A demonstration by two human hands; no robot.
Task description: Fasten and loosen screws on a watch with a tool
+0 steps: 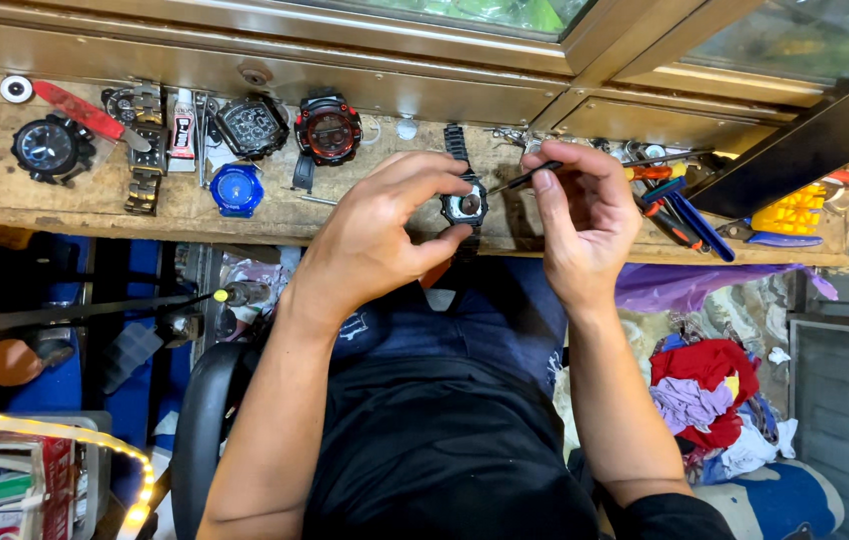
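Black watch [465, 205], red-black watch [328, 130], blue case [238, 190].

Even, fairly bright light from above; tabletop [65, 205] well lit, soft shadows under the hands. Space below the tabletop is dim. LED strip [95, 445] bottom left blown out. Glass [505, 12] at top shows reflections. Focus sharp mid-frame, mild wide-angle bending at edges.

Rough worn wood bench [65, 205]; matt black plastic watch [465, 205]
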